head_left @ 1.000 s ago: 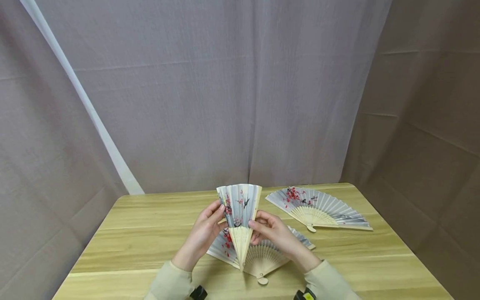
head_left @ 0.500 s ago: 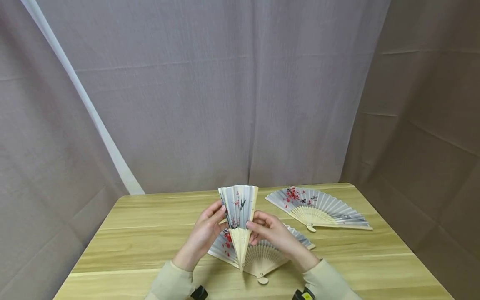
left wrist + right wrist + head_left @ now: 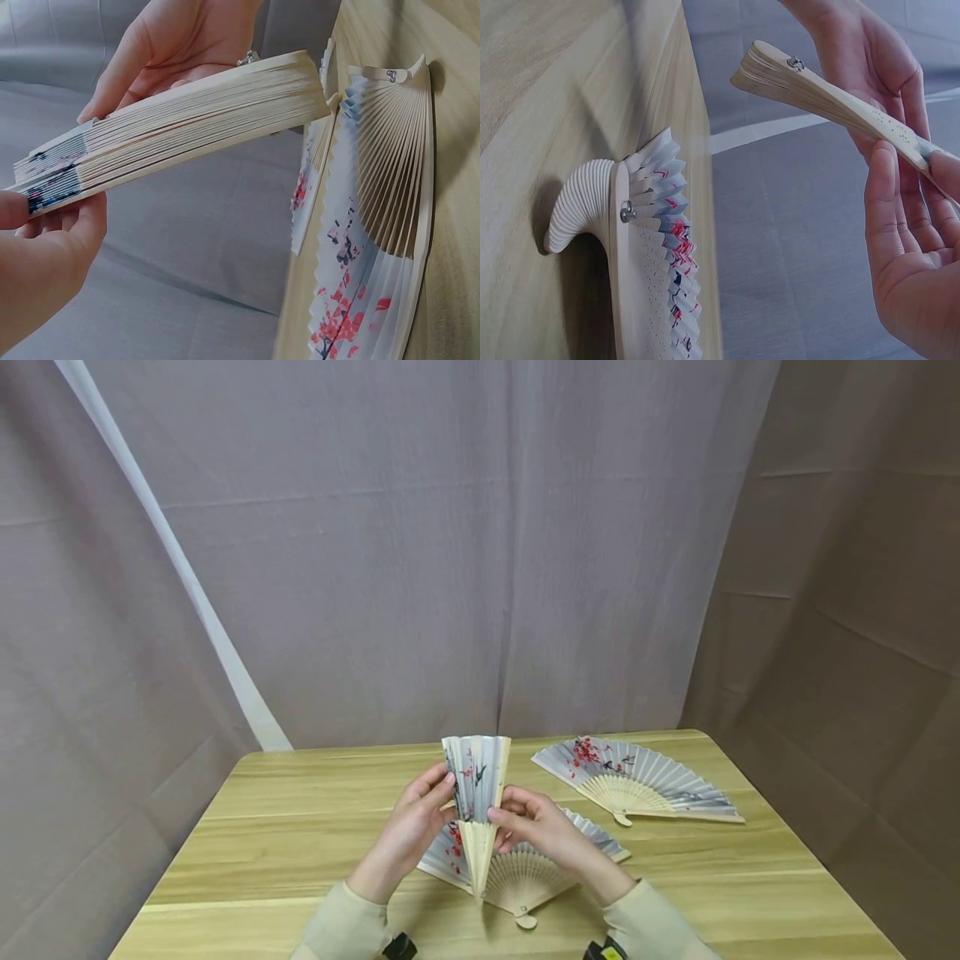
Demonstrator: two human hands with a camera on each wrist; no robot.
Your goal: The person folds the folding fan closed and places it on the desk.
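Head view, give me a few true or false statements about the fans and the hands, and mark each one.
1. Both hands hold one fan above the table. True: the left hand and the right hand grip the held fan on either side.
2. The held fan is spread fully open. False: it is only a narrow wedge, nearly folded.
3. Two open fans lie on the table. True: the near fan lies under the hands, the far fan toward the right.
4. The fans are plain white. False: they bear red blossoms on grey.
5. The far fan rests on top of the near fan. False: they lie apart.
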